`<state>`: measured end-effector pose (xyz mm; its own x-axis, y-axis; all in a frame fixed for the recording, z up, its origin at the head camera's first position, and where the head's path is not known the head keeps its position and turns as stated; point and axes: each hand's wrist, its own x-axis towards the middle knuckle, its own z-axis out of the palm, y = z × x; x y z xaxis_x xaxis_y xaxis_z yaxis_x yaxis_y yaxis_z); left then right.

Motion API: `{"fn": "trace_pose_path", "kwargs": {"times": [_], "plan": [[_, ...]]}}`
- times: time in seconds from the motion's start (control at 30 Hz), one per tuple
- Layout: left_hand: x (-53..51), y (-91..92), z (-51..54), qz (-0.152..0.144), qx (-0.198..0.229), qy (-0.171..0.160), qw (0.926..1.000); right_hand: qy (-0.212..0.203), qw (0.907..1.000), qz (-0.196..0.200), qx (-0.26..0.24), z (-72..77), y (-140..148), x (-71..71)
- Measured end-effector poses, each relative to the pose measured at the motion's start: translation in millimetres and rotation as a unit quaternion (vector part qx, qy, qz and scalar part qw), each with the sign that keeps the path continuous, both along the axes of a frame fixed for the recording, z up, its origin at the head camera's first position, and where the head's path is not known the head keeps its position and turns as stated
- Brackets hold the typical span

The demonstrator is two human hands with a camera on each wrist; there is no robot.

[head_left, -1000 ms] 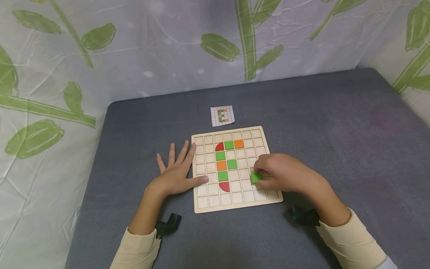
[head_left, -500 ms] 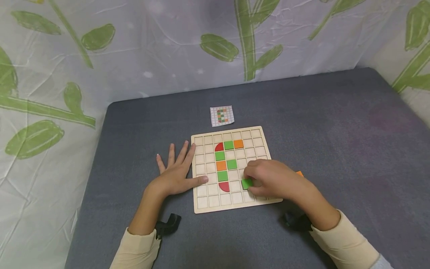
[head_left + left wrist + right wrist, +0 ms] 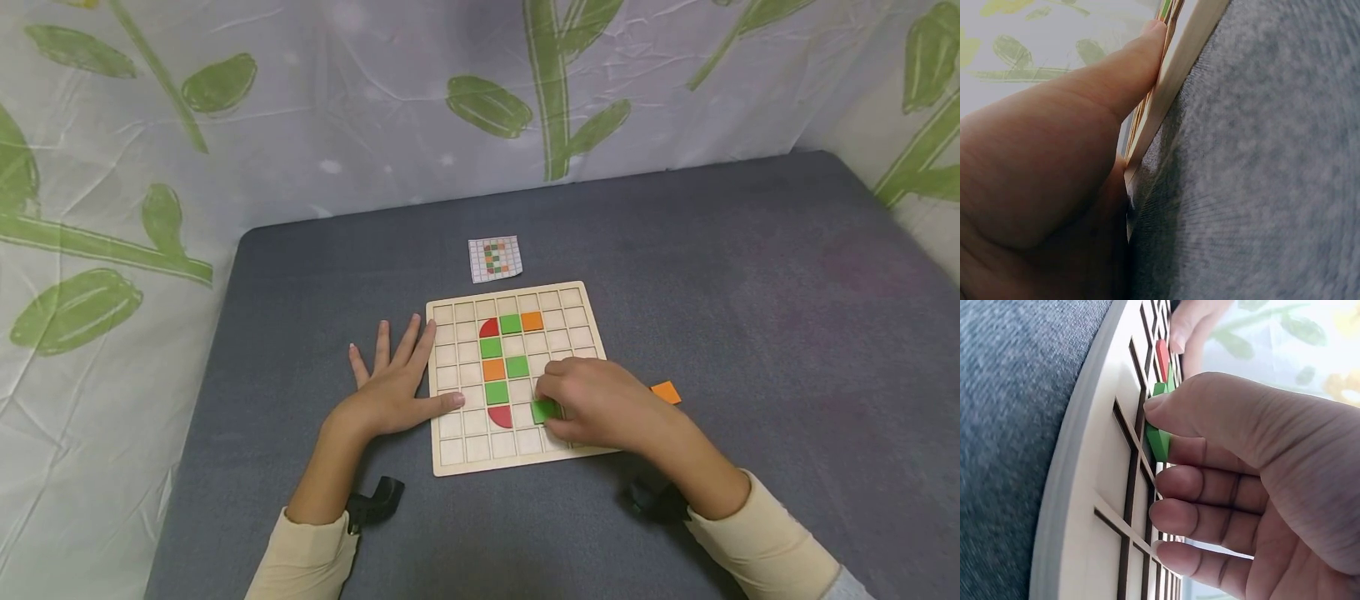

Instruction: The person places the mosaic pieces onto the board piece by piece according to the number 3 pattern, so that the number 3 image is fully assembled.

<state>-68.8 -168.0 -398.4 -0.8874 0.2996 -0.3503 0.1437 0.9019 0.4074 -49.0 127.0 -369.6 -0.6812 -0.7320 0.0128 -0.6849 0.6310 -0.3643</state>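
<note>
A wooden grid board point(image 3: 457, 452) lies on the dark table. In its cells sit green square tiles point(image 3: 497, 392), orange square tiles point(image 3: 493, 369) and two red quarter-round tiles point(image 3: 500, 417). My right hand point(image 3: 600, 404) pinches a green square tile point(image 3: 545, 411) between thumb and finger over the lower right part of the board; the right wrist view shows this tile point(image 3: 1159, 444) tilted at the grid ridges. My left hand point(image 3: 393, 396) lies spread at the board's left side, its thumb point(image 3: 1138, 65) resting on the board and the other fingers beside it.
A small paper card point(image 3: 495, 259) printed with a coloured grid pattern lies behind the board. Just right of the board, partly behind my right arm, an orange tile point(image 3: 665, 392) rests on the table point(image 3: 750, 292). A leaf-patterned cloth point(image 3: 360, 108) hangs behind.
My right hand has moved left and slightly nearer across the board with the green tile. The orange tile at the right has come into view. My left hand stays still.
</note>
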Motion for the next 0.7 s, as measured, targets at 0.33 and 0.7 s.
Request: {"fn": "trace_pose_path", "kwargs": {"times": [0.33, 0.7], "plan": [[-0.6, 0.1, -1.3, 0.000, -0.001, 0.003, 1.0000, 0.008, 0.9997, -0.006, -0.022, -3.4, -5.2, 3.3], [0.8, -0.6, -0.7, -0.002, 0.002, 0.007, 1.0000, 0.045, 0.9980, 0.008, -0.042, -9.8, -11.4, 4.4]]}}
